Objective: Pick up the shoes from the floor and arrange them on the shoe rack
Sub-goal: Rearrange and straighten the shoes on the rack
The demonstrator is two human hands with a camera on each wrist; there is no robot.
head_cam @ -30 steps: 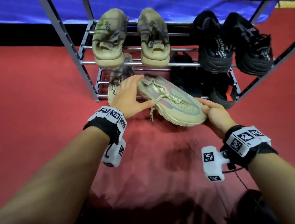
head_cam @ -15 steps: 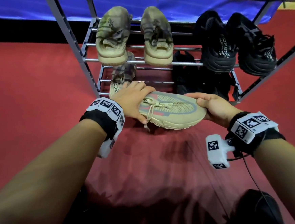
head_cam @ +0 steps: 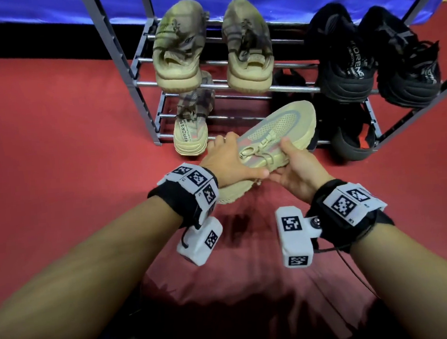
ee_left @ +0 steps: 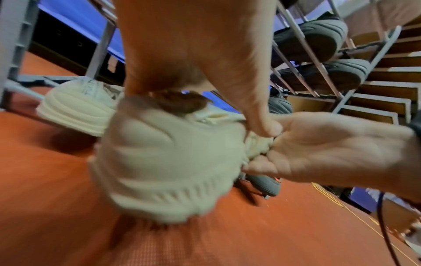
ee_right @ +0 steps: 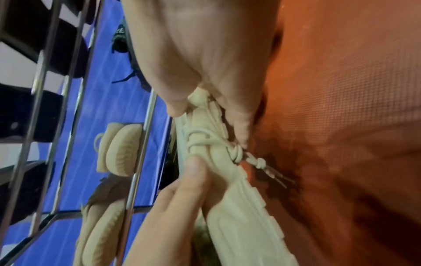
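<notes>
From the head view, you hold the tan shoe (head_cam: 276,138) in both hands just above the red floor (head_cam: 55,155), its toe pointing at the bottom shelf of the shoe rack (head_cam: 135,77), beside its mate (head_cam: 191,134) at the shelf's left end. In the left wrist view, your left hand (ee_left: 196,54) curls its grip over the shoe's heel. In the right wrist view, your right hand (ee_right: 205,63) pinches the shoe's side by the laces (ee_right: 205,142).
</notes>
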